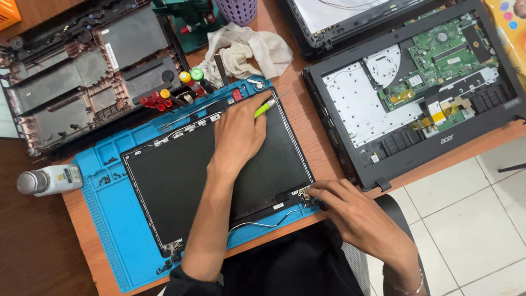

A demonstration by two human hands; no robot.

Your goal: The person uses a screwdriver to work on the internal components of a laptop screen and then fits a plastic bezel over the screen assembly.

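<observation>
At the far left edge of the frame, a grey and white spray can (48, 181) is seen lying on its side on the wooden table (298, 112). Above it, in the upper left, a dark laptop bottom shell (82, 71) is laid open, its inside facing up. A blue work mat (109, 214) is spread across the lower left and centre, with small screws gathered in its tray pockets. On the mat a black laptop screen panel (181, 181) is laid flat, tilted slightly in the frame, with a thin white cable (263, 223) running along its lower edge. Red, yellow and green screwdriver handles (175, 90) are lined up at the upper edge of the mat, and a crumpled white cloth (246, 52) is seen just above them.

The left hand (238, 134) is rested palm down on the upper part of the panel, its fingers closed around a green-handled screwdriver (266, 107) whose thin tip points toward the upper right. The right hand (356, 211) is placed at the lower right corner of the panel, where its fingertips are pinched on the metal hinge bracket (304, 192).

On the right half of the frame an opened black laptop base (416, 153) is set, with its green circuit board (444, 49) and silver plate exposed.
</observation>
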